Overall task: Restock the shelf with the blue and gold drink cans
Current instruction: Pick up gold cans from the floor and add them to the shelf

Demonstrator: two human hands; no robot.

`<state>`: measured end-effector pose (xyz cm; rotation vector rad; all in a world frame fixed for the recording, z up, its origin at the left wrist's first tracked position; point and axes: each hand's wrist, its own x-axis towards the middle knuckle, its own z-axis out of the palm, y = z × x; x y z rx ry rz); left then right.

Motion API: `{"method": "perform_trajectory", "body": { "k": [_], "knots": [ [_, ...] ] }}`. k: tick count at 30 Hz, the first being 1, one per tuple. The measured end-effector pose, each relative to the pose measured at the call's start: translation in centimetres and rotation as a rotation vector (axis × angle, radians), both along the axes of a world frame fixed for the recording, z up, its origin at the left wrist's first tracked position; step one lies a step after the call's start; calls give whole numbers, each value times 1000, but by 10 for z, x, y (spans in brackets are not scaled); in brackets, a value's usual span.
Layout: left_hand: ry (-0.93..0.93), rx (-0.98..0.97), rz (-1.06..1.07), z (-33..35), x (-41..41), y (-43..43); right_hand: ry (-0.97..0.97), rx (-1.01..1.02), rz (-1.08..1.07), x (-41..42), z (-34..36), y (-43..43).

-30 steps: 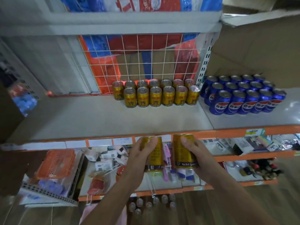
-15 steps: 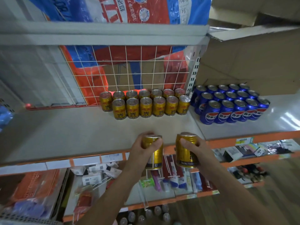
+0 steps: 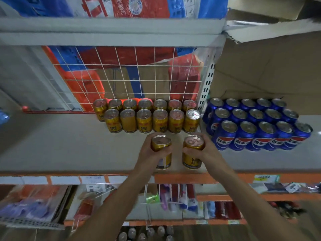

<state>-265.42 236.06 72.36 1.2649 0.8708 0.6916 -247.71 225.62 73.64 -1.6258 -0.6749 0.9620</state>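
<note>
In the centre of the frame, the left hand is curled around the left gold can and the right hand around the right gold can. Both cans are upright, side by side over the front of the shelf. Just behind them stand the rows of gold cans, and the blue cans are at right.

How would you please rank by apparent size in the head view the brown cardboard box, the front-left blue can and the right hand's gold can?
1. Brown cardboard box: clearly largest.
2. Front-left blue can and held gold can look alike; gold is nearer, so unranked.
</note>
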Motion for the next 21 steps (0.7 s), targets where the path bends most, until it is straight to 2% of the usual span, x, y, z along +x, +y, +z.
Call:
{"method": "perform_trajectory", "body": {
  "k": [10, 15, 21],
  "knots": [
    [71, 220, 64, -26, 45, -7, -222, 64, 192, 45, -28, 14],
    [88, 289, 12, -37, 44, -10, -242, 59, 258, 53, -34, 9],
    [192, 443, -172, -47, 25, 1, -476, 1, 352, 58, -40, -10]
  ]
}}
